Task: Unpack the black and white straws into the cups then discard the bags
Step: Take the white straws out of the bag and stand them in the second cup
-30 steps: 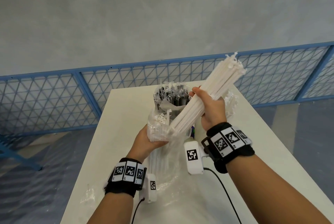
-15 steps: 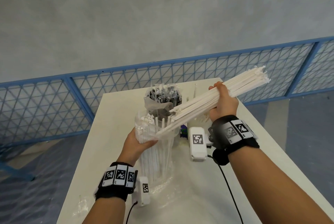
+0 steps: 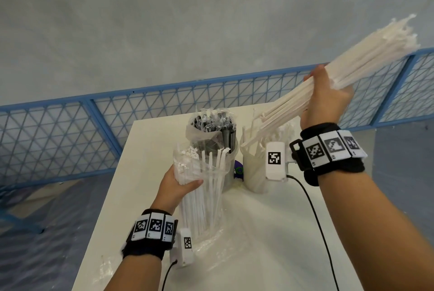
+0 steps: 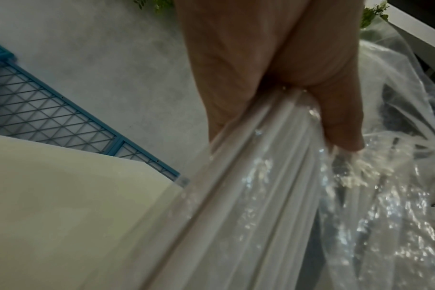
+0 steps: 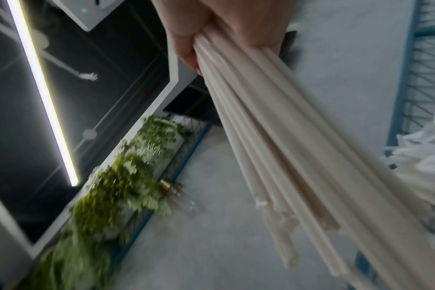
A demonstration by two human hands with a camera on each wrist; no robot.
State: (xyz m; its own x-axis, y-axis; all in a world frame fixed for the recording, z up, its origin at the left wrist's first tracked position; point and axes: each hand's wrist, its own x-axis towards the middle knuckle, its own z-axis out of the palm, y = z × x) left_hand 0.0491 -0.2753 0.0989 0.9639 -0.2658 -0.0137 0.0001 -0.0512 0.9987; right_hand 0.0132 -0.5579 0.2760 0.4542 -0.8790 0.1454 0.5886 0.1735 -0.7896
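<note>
1. A bundle of white straws (image 3: 317,74) was gripped by the right hand (image 3: 326,100), lifted clear of the bag since a second earlier.
2. The clear bag (image 3: 202,187), some straws left inside, was clasped upright by the left hand (image 3: 178,187).
3. The white-straw cup (image 3: 254,168) waited just below, right of the black straws (image 3: 216,131).

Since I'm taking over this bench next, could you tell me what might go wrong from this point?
The right hand grips a thick bunch of white straws tilted above the white cup; loose ends could miss the rim and spill onto the table. That cup already holds straws, so pushing more in may tip it. The left hand holds the bag upright with straws left inside; letting go could topple it.
</note>
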